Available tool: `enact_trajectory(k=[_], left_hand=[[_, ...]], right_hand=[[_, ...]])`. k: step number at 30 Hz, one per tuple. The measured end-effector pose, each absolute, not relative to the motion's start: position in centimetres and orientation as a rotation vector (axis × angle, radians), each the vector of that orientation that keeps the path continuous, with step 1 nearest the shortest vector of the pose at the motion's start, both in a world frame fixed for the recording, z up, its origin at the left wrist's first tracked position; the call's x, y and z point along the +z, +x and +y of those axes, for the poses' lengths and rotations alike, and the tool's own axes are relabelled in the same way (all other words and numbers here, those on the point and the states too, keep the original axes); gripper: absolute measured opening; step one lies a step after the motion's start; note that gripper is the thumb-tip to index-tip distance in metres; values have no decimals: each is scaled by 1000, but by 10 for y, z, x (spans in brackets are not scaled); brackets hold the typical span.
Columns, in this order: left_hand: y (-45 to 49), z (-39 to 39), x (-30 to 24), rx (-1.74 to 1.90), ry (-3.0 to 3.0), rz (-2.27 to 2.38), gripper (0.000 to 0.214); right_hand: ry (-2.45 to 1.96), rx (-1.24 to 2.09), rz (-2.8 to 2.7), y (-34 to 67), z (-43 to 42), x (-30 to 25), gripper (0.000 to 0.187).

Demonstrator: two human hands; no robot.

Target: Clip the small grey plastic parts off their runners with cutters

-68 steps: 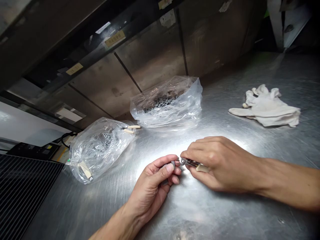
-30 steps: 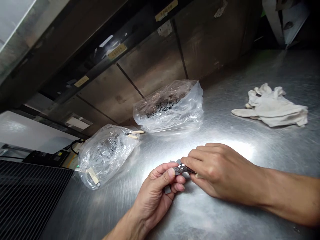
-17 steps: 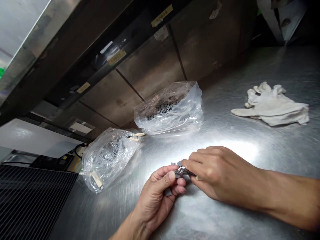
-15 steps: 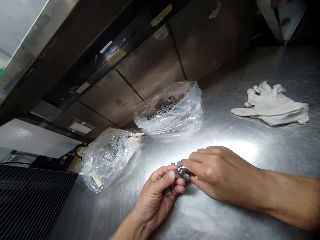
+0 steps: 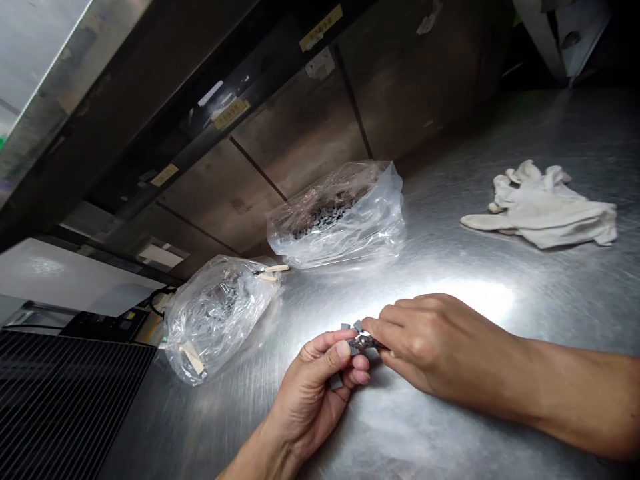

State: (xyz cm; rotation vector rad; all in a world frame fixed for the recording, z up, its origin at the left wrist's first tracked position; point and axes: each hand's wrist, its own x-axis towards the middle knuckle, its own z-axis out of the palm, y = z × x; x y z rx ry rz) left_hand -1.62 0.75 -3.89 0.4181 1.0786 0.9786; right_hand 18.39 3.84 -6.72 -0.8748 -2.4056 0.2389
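Observation:
My left hand (image 5: 320,387) is closed, with thumb and fingertips pinching a small grey ribbed part (image 5: 354,349). Another grey piece (image 5: 335,381) shows below the thumb, against the curled fingers. My right hand (image 5: 425,343) is wrapped round small metal pliers (image 5: 365,341); their handles are mostly hidden under the palm. The jaws meet the grey part at the left fingertips, and I cannot tell whether they bite into it. Near my right index fingertip sits a small grey block (image 5: 358,325), with one more grey block (image 5: 345,327) just left of it.
Two clear plastic bags, one further back (image 5: 350,233) and one at left (image 5: 215,327), hold many small grey pieces. Cream-coloured handles (image 5: 273,273) lie by the left bag. White gloves (image 5: 555,210) rest at right on the metal table (image 5: 210,427). A dark grille (image 5: 65,400) stands lower left.
Both hands stay almost still, the pliers held at the same grey part. The view has shifted very slightly.

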Motion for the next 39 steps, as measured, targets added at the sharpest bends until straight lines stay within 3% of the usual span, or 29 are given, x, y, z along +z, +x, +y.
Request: enact_trajectory(k=[15,39], left_hand=[[-17,9,-39,960,423,1053,21],[-12,8,-38,972,437,1039,21]], right_hand=[[-826,245,-2445,186,39,-67,14],[-859,106,-2390,192,42,-66,7]])
